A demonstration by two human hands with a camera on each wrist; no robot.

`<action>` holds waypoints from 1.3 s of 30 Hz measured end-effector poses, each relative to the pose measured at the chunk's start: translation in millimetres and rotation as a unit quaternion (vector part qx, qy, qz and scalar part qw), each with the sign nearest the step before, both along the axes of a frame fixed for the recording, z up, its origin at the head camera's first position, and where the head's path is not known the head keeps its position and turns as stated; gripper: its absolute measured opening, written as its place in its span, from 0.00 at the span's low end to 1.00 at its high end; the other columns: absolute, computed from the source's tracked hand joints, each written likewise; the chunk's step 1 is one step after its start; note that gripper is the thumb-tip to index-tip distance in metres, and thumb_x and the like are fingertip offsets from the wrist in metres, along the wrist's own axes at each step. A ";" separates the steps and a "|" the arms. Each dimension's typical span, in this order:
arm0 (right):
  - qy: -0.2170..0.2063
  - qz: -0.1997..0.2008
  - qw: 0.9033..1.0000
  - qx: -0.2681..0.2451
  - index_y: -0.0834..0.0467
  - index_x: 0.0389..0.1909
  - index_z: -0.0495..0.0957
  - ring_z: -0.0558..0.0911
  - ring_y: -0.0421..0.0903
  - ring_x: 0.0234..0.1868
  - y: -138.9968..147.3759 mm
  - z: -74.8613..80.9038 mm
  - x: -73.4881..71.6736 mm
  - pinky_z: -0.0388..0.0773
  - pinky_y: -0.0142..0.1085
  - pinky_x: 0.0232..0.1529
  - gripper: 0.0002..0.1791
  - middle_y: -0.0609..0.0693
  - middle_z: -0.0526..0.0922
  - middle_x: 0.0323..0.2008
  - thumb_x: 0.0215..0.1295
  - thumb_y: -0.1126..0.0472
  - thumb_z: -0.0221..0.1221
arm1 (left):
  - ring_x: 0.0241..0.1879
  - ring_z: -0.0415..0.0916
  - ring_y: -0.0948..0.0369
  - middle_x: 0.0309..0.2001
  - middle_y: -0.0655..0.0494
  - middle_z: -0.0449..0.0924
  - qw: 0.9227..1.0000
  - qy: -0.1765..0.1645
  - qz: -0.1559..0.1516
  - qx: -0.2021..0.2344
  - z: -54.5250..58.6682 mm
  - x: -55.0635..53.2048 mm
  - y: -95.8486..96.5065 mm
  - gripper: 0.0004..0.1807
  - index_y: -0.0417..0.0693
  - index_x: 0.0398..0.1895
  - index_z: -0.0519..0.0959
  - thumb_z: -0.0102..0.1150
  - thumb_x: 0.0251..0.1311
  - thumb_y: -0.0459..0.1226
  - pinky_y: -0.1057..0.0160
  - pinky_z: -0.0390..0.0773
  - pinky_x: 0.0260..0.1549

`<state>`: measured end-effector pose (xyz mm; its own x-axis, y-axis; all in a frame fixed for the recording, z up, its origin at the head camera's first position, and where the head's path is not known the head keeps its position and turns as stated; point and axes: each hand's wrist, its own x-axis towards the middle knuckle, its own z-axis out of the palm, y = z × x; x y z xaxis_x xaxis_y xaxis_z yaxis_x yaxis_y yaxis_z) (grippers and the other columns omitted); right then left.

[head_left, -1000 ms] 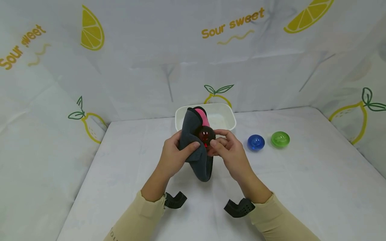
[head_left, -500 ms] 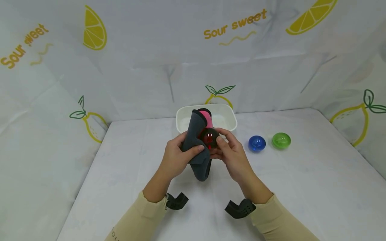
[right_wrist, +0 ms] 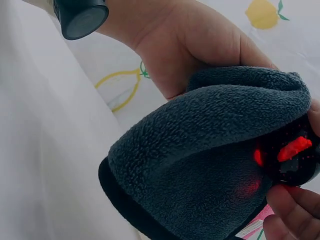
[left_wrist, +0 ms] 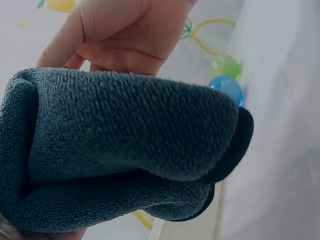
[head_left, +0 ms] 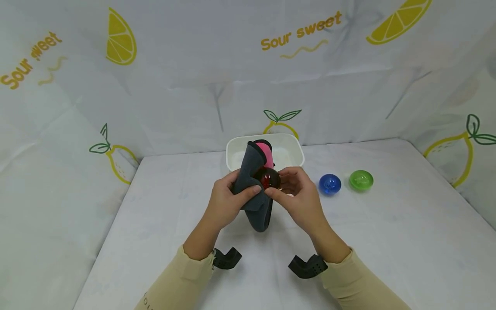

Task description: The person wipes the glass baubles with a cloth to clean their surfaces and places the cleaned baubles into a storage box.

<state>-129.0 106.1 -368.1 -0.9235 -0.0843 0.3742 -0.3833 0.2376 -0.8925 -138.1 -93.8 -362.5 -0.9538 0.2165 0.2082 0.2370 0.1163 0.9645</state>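
Note:
A dark blue-grey fuzzy towel (head_left: 248, 170) with black edging and a pink part is bunched up above the table. My left hand (head_left: 224, 198) grips it, thumb on the near side. Against the towel's fold sits a shiny, dark red see-through ball (head_left: 268, 177). My right hand (head_left: 300, 196) holds this ball from the right, thumb at its lower side and fingers curled beyond it. In the right wrist view the ball (right_wrist: 295, 167) glows red on the towel's pile (right_wrist: 200, 165). The towel (left_wrist: 130, 125) hides most of the ball side in the left wrist view.
Behind the towel stands a white rectangular tray (head_left: 290, 153), partly covered by it. To the right lie a blue clear ball (head_left: 330, 184) and a green clear ball (head_left: 361, 180). A lemon-print cloth (head_left: 186, 99) hangs behind the table.
My right thumb has slid down to the lower side of the ball, and the fingers have shifted round its right side. The towel and ball have moved slightly right over the second.

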 end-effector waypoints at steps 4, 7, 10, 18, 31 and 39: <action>0.006 -0.006 1.000 -0.020 0.59 0.54 0.75 0.83 0.42 0.42 0.9 -0.5 0.2 0.81 0.30 0.44 0.22 0.55 0.84 0.44 0.59 0.63 0.69 | 0.45 0.83 0.56 0.48 0.51 0.84 1.000 -0.003 -0.001 -0.003 0.0 0.0 0.6 0.23 0.50 0.59 0.78 0.68 0.60 0.41 0.56 0.83 0.45; -0.005 -0.002 0.999 -0.034 0.58 0.54 0.77 0.85 0.42 0.42 1.5 0.0 -0.5 0.82 0.31 0.45 0.21 0.56 0.85 0.44 0.61 0.62 0.68 | 0.44 0.83 0.56 0.48 0.51 0.84 1.000 -0.001 0.001 -0.005 -0.2 -0.1 0.8 0.22 0.50 0.58 0.78 0.68 0.60 0.41 0.57 0.83 0.45; -0.023 0.007 0.998 -0.051 0.57 0.55 0.79 0.85 0.43 0.40 2.5 0.4 -1.9 0.83 0.33 0.44 0.20 0.57 0.84 0.43 0.62 0.62 0.67 | 0.44 0.83 0.56 0.48 0.51 0.84 1.000 -0.002 -0.002 -0.004 -0.4 -0.1 1.0 0.22 0.51 0.58 0.79 0.68 0.59 0.41 0.57 0.84 0.44; -0.058 0.019 0.996 -0.061 0.58 0.55 0.81 0.85 0.46 0.29 5.7 3.0 -3.4 0.85 0.36 0.38 0.18 0.59 0.79 0.38 0.66 0.59 0.64 | 0.42 0.83 0.56 0.46 0.49 0.85 1.000 -0.004 -0.010 -0.002 -1.8 -0.1 1.6 0.22 0.49 0.56 0.80 0.69 0.59 0.40 0.57 0.84 0.42; 0.044 0.014 0.997 0.061 0.52 0.64 0.71 0.83 0.43 0.38 8.3 1.6 -3.1 0.82 0.30 0.44 0.32 0.52 0.83 0.41 0.59 0.65 0.69 | 0.38 0.83 0.55 0.41 0.48 0.84 1.000 0.006 0.017 0.016 -0.5 -3.3 3.4 0.18 0.46 0.51 0.80 0.66 0.62 0.43 0.57 0.85 0.41; -0.009 0.042 0.999 0.017 0.53 0.64 0.72 0.86 0.44 0.38 6.2 -1.1 -5.3 0.82 0.32 0.45 0.24 0.56 0.85 0.40 0.69 0.60 0.61 | 0.40 0.83 0.57 0.42 0.48 0.85 0.999 0.037 0.010 0.021 -1.0 -0.9 1.8 0.18 0.46 0.52 0.80 0.68 0.60 0.39 0.58 0.84 0.42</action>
